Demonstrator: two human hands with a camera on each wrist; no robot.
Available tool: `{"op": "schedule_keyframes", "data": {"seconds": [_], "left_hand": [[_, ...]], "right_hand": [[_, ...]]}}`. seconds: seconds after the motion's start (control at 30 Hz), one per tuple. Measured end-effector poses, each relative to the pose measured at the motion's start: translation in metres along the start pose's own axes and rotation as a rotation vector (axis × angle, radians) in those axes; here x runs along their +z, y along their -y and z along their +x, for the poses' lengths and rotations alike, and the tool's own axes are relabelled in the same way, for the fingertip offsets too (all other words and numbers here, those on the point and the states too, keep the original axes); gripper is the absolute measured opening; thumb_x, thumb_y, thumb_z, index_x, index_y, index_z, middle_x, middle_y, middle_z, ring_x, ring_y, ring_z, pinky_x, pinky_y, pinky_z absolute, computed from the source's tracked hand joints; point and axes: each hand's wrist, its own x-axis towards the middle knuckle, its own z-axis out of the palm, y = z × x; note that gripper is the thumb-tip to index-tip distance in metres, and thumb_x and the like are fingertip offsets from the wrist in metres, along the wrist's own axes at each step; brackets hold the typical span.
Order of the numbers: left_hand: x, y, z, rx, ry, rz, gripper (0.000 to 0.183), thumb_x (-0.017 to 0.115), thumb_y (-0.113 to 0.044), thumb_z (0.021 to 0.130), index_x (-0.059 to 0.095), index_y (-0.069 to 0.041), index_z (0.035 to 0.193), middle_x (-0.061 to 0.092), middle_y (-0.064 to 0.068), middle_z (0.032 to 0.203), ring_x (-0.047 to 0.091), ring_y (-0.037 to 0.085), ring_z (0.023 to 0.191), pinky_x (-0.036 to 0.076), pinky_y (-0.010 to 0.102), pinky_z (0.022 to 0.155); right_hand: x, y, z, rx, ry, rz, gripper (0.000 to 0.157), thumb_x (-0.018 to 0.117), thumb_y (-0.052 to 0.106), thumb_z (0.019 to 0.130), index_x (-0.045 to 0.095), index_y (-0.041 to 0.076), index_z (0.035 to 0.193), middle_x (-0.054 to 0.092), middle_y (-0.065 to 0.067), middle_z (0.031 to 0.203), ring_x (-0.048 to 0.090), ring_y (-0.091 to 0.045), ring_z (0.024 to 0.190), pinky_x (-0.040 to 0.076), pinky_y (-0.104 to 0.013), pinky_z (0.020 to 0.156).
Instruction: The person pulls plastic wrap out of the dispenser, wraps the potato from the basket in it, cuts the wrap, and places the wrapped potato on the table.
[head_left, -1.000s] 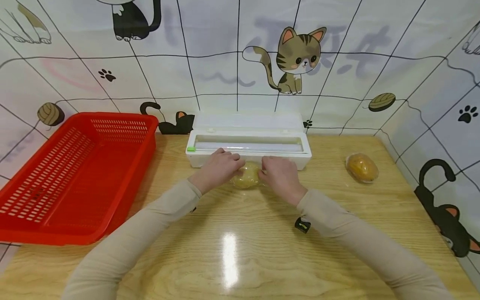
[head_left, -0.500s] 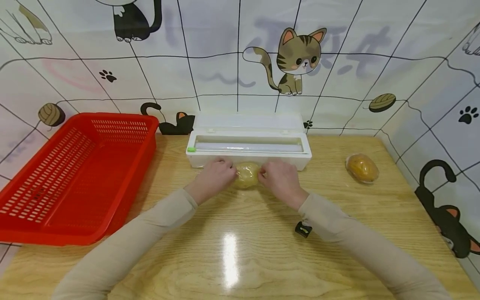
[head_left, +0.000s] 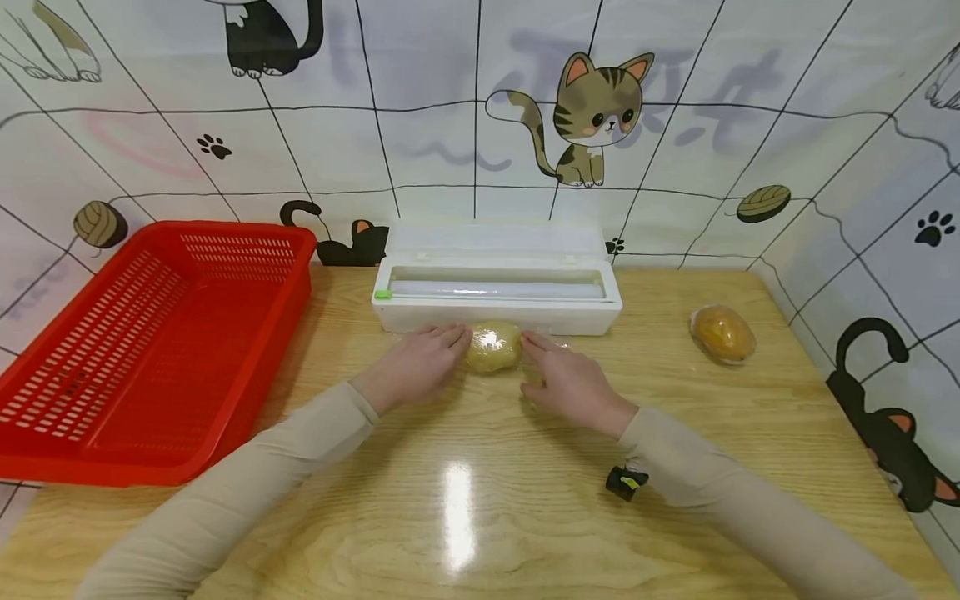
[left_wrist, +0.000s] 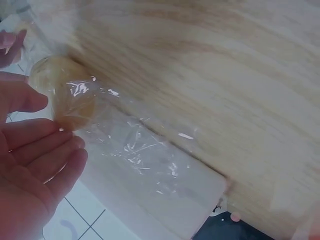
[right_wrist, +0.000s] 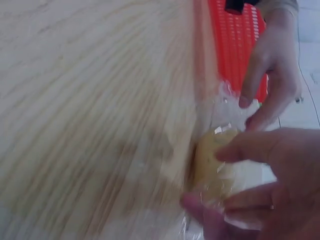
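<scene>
A yellow, rounded, potato-like piece of produce lies under clear cling film on the table. My left hand is at its left side, fingers extended, fingertips right at the film and the produce's edge. On the other side my right hand also has its fingers stretched out, index fingertip close to the produce and thumb spread apart. In the left wrist view loose film trails out past the left fingers. Directly behind stands a white cling film dispenser, its lid raised and a roll inside.
At the left stands a red plastic basket with perforated sides. A second, orange-yellow film-wrapped piece rests toward the table's right edge. A cat-patterned wall covering rises behind the table.
Both hands went from curled fingers pinching the film beside the produce to extended fingers. The left hand drew slightly left and nearer; the right wrist moved slightly right and nearer.
</scene>
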Motion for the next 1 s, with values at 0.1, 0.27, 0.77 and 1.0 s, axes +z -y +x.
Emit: {"op": "schedule_keyframes", "data": {"seconds": [0.1,0.27,0.77,1.0], "left_hand": [[0.0,0.003,0.0,-0.013,-0.028,-0.05,0.045,0.061,-0.01,0.092,0.051,0.012,0.13,0.056,0.024,0.128,0.055,0.034,0.118,0.042,0.044,0.099],[0.0,0.01,0.0,-0.034,-0.069,-0.099,0.04,0.062,-0.007,0.09,0.055,0.011,0.126,0.06,0.023,0.122,0.06,0.033,0.11,0.046,0.043,0.093],[0.004,0.015,0.006,-0.054,-0.114,-0.13,0.02,0.065,-0.01,0.091,0.062,0.0,0.107,0.063,0.013,0.112,0.058,0.029,0.109,0.042,0.043,0.097],[0.002,0.012,0.014,-0.064,-0.142,0.004,0.011,0.066,-0.014,0.089,0.062,-0.005,0.094,0.054,0.009,0.106,0.05,0.026,0.101,0.043,0.04,0.084]], "right_hand": [[-0.001,-0.009,-0.001,-0.057,0.062,0.177,0.072,0.067,0.014,0.087,0.03,-0.008,0.145,0.025,-0.02,0.154,0.053,-0.008,0.051,0.044,-0.024,0.046],[-0.001,-0.029,0.0,-0.128,0.237,0.516,0.08,0.063,0.006,0.091,0.012,0.0,0.153,0.003,-0.018,0.159,0.064,-0.02,0.065,0.053,-0.03,0.059],[-0.017,-0.035,0.01,-0.071,-0.078,0.393,0.04,0.061,0.003,0.089,0.057,-0.006,0.128,0.052,-0.021,0.135,0.062,-0.033,0.096,0.053,-0.041,0.072],[-0.003,-0.015,0.022,-0.167,-0.181,-0.278,0.067,0.078,0.029,0.08,0.052,-0.005,0.131,0.054,-0.018,0.131,0.044,-0.034,0.124,0.035,-0.044,0.104]]}}
